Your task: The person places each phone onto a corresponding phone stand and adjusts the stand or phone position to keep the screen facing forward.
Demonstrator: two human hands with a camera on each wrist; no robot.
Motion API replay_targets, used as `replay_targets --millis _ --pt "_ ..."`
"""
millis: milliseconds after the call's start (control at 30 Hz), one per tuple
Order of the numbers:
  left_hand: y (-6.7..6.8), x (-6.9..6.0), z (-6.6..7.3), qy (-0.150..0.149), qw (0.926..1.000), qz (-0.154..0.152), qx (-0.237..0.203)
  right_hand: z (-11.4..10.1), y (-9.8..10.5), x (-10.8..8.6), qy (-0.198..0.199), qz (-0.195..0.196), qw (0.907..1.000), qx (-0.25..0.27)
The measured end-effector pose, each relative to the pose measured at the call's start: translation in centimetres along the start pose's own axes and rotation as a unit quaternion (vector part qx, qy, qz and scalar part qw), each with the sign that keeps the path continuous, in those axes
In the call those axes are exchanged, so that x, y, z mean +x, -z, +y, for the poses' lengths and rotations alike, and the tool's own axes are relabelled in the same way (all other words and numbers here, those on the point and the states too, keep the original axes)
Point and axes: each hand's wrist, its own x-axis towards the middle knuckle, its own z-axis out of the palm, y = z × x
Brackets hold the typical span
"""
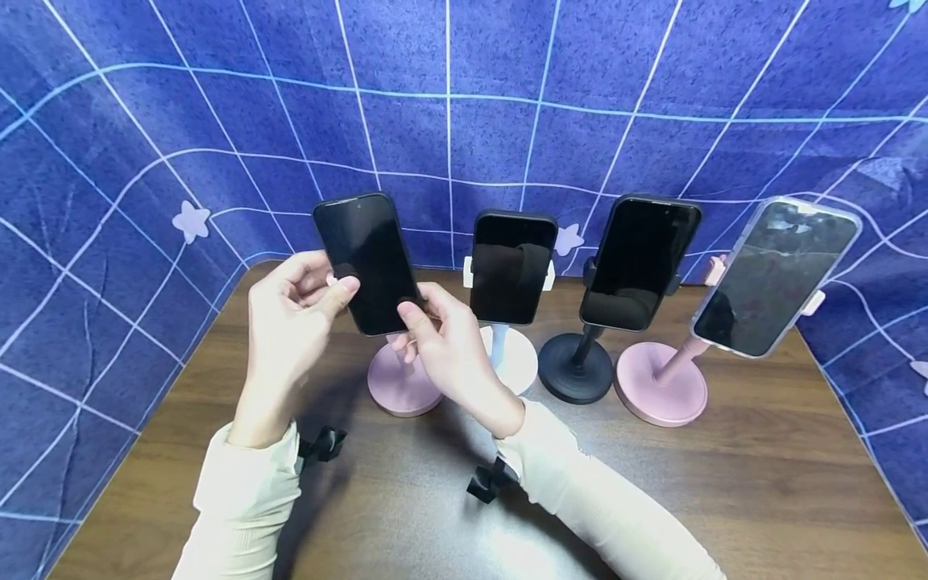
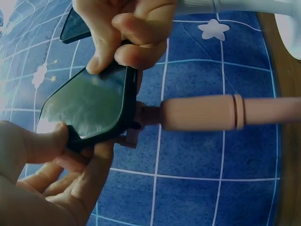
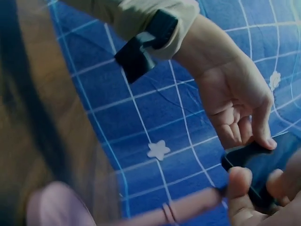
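Observation:
Both hands hold a black smartphone (image 1: pixel 371 262) at the leftmost pink phone stand (image 1: pixel 395 385). My left hand (image 1: pixel 290 318) grips its left edge, thumb on the front and fingers behind. At the lower right corner my right hand (image 1: pixel 458 342) pinches it, thumb on the screen side. The phone stands tilted and its screen is dark. In the left wrist view, the pink post (image 2: pixel 202 113) of the stand meets the back of the phone (image 2: pixel 89 103). The clamp is mostly hidden behind the phone, so how firmly it sits there I cannot tell.
To the right, three more phones sit in stands: a dark phone (image 1: pixel 511 266) on a white stand, a black phone (image 1: pixel 641 266) on a black stand (image 1: pixel 575 379), and a clear-cased phone (image 1: pixel 779 274) on a pink stand (image 1: pixel 656 395). Behind the wooden table (image 1: pixel 406 499) hangs a blue gridded cloth (image 1: pixel 406 48).

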Motion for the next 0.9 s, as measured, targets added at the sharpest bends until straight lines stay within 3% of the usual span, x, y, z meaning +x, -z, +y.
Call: replay_targets --millis 100,200,300,400,600,667,767,900 --pt "0.3 0.2 0.2 0.029 0.9992 0.003 -0.026 -0.4 0.1 -0.2 0.044 0.001 0.993 -0.109" --pt "0.7 0.4 0.3 0.042 0.9972 -0.01 -0.061 -0.7 0.3 -0.3 0.119 0.034 0.9754 -0.182" --pt "1.0 0.5 0.3 0.04 0.9955 -0.029 -0.081 -1.1 0.5 -0.1 0.201 0.076 0.9546 -0.206" --pt "1.3 0.5 0.4 0.035 0.9931 -0.047 -0.102 -1.3 0.6 0.3 0.255 0.088 0.9384 -0.216" --pt "1.5 0.6 0.4 0.032 0.991 -0.069 -0.11 -1.2 0.6 1.3 0.284 0.039 0.9387 -0.191" --pt "1.4 0.7 0.4 0.033 0.9909 -0.07 -0.11 -1.0 0.7 1.6 0.301 0.038 0.9325 -0.196" --pt "1.4 0.7 0.4 0.033 0.9915 -0.073 -0.103 -0.9 1.1 1.8 0.339 0.04 0.9106 -0.233" --pt "1.4 0.8 0.5 0.03 0.9926 -0.077 -0.089 -1.1 1.7 1.9 0.381 0.037 0.8717 -0.305"
